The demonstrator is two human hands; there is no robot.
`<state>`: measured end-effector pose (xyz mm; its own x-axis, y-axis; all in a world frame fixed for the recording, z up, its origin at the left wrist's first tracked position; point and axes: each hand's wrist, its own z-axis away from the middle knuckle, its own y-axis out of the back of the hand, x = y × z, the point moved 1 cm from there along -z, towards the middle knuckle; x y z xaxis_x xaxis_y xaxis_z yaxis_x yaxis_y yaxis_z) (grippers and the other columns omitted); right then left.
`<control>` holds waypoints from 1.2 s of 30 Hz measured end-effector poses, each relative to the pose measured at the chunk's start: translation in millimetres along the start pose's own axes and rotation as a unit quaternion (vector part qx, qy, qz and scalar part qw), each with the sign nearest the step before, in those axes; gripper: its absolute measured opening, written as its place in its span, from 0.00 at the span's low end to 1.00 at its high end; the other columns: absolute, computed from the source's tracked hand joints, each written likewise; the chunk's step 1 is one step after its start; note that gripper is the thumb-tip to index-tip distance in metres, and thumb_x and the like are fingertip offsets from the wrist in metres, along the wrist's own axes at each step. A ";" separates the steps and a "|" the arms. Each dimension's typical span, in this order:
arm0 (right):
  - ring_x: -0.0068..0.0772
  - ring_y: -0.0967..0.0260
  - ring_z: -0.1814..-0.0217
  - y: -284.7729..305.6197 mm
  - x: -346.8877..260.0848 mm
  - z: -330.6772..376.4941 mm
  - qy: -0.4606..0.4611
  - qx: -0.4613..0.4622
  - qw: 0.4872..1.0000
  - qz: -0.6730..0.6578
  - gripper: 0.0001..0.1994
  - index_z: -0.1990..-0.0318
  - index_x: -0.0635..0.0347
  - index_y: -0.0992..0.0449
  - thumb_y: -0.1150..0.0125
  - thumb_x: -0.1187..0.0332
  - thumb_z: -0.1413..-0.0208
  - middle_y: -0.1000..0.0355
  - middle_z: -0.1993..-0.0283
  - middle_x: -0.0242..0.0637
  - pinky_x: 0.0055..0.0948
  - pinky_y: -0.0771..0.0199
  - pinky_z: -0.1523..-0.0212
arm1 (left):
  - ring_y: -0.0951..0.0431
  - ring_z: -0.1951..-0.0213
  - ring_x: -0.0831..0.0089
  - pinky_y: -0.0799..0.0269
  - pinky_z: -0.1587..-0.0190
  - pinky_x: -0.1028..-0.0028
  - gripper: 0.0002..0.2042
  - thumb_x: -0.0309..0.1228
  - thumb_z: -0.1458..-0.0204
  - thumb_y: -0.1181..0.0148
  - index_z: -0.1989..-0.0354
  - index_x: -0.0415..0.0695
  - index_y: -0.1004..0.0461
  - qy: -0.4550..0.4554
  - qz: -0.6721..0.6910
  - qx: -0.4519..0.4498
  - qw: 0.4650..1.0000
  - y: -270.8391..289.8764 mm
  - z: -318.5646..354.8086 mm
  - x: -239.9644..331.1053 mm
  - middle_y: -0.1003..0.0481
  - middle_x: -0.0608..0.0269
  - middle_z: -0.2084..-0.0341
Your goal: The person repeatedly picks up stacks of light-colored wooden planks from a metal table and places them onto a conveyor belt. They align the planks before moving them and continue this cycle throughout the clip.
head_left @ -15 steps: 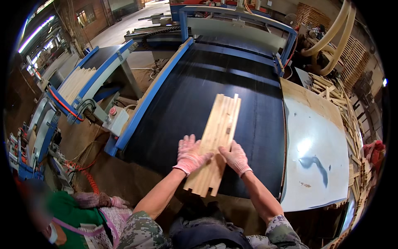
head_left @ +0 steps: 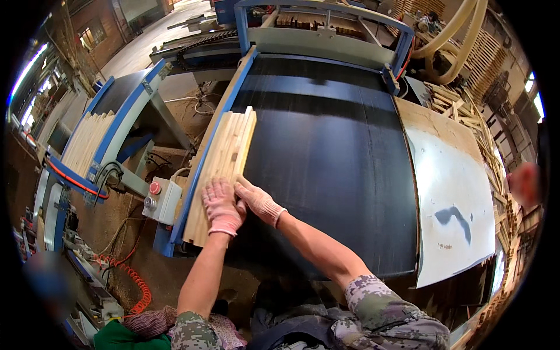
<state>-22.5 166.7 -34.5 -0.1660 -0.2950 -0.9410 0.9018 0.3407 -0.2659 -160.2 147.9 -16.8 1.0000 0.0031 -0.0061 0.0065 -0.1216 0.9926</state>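
Resting flat with its fingers extended, the left hand [head_left: 221,207], in a pale pink knitted glove, lies on a bundle of long, pale yellow wooden strips [head_left: 224,143]. The right hand [head_left: 259,201], gloved alike, sits just beside it at the bundle's right edge; whether it grips, I cannot tell. The strips reach ahead of both hands, along a straight blue rail [head_left: 235,96] to the left hand's left.

The step in hand looks like lining the strips up with the rail; the next move seems to call for even sideways pressure from 2 palms. Smooth, straight-grained wood lies on the broad, matte black belt [head_left: 326,175], which spreads right of the right hand.
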 end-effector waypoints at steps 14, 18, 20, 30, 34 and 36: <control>0.30 0.36 0.26 80.9 89.3 338.5 -0.072 -0.086 0.992 -0.051 0.38 0.20 0.63 0.39 0.35 0.50 0.28 0.28 0.29 0.38 0.32 0.38 0.25 | 0.37 0.23 0.48 0.47 0.20 0.54 0.36 0.48 0.41 0.35 0.28 0.37 0.28 -0.034 -0.032 0.060 0.997 -7.7 -4.6 -16.3 0.33 0.42 0.25; 0.23 0.31 0.36 115.6 153.7 480.3 -0.130 0.060 0.986 -0.083 0.35 0.19 0.58 0.38 0.35 0.53 0.27 0.25 0.34 0.31 0.27 0.29 0.37 | 0.41 0.21 0.48 0.49 0.19 0.57 0.37 0.47 0.33 0.38 0.19 0.42 0.40 -0.079 -0.030 0.125 0.989 43.3 41.0 92.5 0.40 0.44 0.21; 0.16 0.30 0.46 142.0 195.6 552.8 -0.176 0.166 0.961 -0.135 0.34 0.20 0.58 0.35 0.35 0.55 0.28 0.23 0.40 0.29 0.25 0.26 0.47 | 0.40 0.21 0.50 0.48 0.19 0.60 0.37 0.40 0.31 0.39 0.18 0.42 0.45 -0.104 -0.067 0.089 0.988 40.2 67.5 153.4 0.41 0.46 0.20; 0.51 0.21 0.53 157.8 415.9 875.8 -0.322 0.522 0.790 -0.027 0.28 0.51 0.64 0.19 0.47 0.44 0.29 0.18 0.57 0.47 0.48 0.24 0.49 | 0.34 0.24 0.56 0.43 0.21 0.61 0.30 0.21 0.36 0.43 0.24 0.29 0.37 -0.339 0.648 -0.318 0.603 10.4 387.0 493.0 0.33 0.42 0.25; 0.42 0.22 0.53 121.6 456.9 973.0 -0.276 0.644 0.686 -0.194 0.26 0.48 0.61 0.18 0.40 0.44 0.32 0.18 0.55 0.37 0.44 0.24 0.49 | 0.28 0.28 0.55 0.37 0.24 0.61 0.29 0.25 0.37 0.38 0.27 0.30 0.32 -0.502 0.474 -0.498 0.525 13.3 518.7 593.5 0.27 0.43 0.30; 0.35 0.24 0.55 104.8 469.8 1001.7 -0.234 0.694 0.649 -0.206 0.26 0.47 0.61 0.17 0.39 0.44 0.32 0.19 0.56 0.35 0.40 0.24 0.51 | 0.29 0.27 0.57 0.38 0.24 0.64 0.31 0.29 0.37 0.33 0.26 0.32 0.33 -0.539 0.337 -0.577 0.514 -1.5 573.5 628.6 0.28 0.44 0.28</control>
<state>393.7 -830.4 -294.6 -0.6611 -0.4551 -0.5965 0.3632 -0.8898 0.2764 469.6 -419.2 -91.8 0.1993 -0.2804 0.9390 0.2733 0.9361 0.2216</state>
